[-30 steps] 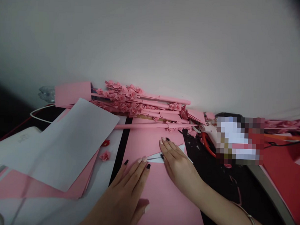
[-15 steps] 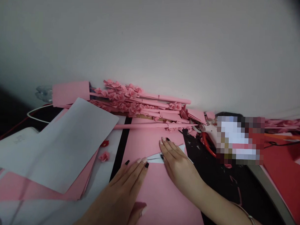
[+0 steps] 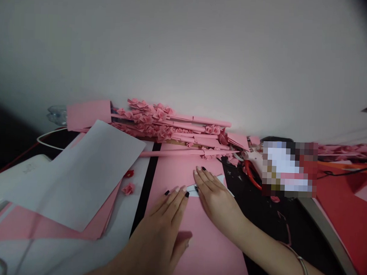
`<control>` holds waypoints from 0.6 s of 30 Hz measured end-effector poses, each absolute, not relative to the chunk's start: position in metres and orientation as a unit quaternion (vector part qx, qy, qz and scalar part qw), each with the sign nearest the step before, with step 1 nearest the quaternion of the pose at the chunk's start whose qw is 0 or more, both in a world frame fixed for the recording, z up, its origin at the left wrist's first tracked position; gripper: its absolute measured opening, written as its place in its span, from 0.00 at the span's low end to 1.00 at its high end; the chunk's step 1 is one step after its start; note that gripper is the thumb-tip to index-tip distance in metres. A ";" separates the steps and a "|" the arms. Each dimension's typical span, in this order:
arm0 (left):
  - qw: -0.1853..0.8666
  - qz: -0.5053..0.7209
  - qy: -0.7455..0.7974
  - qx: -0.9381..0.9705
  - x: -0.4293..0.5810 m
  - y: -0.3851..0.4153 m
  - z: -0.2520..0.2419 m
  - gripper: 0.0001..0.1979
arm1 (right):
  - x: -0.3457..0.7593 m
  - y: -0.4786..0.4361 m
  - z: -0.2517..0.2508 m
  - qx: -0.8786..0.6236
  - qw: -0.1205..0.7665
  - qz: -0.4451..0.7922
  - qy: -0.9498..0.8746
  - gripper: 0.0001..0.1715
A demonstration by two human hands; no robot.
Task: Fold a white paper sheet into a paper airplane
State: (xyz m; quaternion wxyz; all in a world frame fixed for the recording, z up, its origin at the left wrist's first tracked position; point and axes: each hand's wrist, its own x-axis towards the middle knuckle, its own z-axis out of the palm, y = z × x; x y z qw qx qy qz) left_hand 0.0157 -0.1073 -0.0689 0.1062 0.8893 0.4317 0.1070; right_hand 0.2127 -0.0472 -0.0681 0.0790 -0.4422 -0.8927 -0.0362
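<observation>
My left hand (image 3: 158, 229) lies flat on a pink paper sheet (image 3: 209, 250), its fingertips close to my right hand (image 3: 217, 203). That hand also presses flat on the sheet, and a thin silver bangle circles its wrist. Between the two hands, a folded white paper piece (image 3: 220, 179) shows along a pink fold. Most of the white piece is hidden under my fingers. Neither hand grips anything.
Pink paper roses on paper stems (image 3: 154, 122) lie heaped against the white wall. A long pink paper rod (image 3: 183, 152) crosses behind the sheet. A white sheet (image 3: 76, 174) tops pink sheets at left. Red-handled scissors (image 3: 250, 176) rest on a black surface (image 3: 268, 212) at right.
My left hand has slid up and to the right, bringing its fingertips closer to my right hand. The right hand stays almost still, and the view has shifted slightly.
</observation>
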 end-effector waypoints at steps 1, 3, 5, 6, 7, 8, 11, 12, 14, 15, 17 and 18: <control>0.112 0.104 0.431 0.889 0.015 -0.107 -0.069 0.33 | 0.212 -0.049 -0.067 -0.443 0.079 -0.033 -0.892 0.27; 0.117 0.102 0.432 0.888 0.014 -0.106 -0.067 0.33 | 0.208 -0.057 -0.063 -0.438 0.077 -0.021 -0.895 0.28; 0.120 0.101 0.432 0.888 0.014 -0.106 -0.066 0.32 | 0.204 -0.065 -0.059 -0.426 0.069 0.004 -0.902 0.29; 0.119 0.104 0.430 0.889 0.015 -0.106 -0.066 0.32 | 0.202 -0.069 -0.057 -0.418 0.063 0.019 -0.906 0.30; 0.117 0.106 0.429 0.889 0.015 -0.106 -0.065 0.32 | 0.201 -0.072 -0.056 -0.412 0.056 0.032 -0.909 0.32; 0.114 0.109 0.429 0.889 0.016 -0.107 -0.065 0.33 | 0.200 -0.074 -0.055 -0.408 0.051 0.044 -0.911 0.34; 0.100 0.108 0.437 0.888 0.020 -0.108 -0.065 0.35 | 0.203 -0.076 -0.054 -0.397 0.043 0.067 -0.914 0.38; 0.098 0.106 0.439 0.887 0.020 -0.108 -0.066 0.35 | 0.206 -0.076 -0.054 -0.397 0.042 0.071 -0.914 0.39; 0.096 0.104 0.441 0.886 0.021 -0.108 -0.066 0.34 | 0.214 -0.076 -0.054 -0.407 0.042 0.073 -0.910 0.40; 0.096 0.106 0.442 0.886 0.020 -0.108 -0.066 0.34 | 0.220 -0.077 -0.054 -0.415 0.042 0.069 -0.906 0.39; 0.095 0.112 0.441 0.885 0.019 -0.107 -0.067 0.34 | 0.232 -0.080 -0.054 -0.435 0.042 0.055 -0.898 0.38; 0.094 0.115 0.441 0.885 0.018 -0.107 -0.066 0.34 | 0.239 -0.081 -0.055 -0.444 0.042 0.043 -0.894 0.37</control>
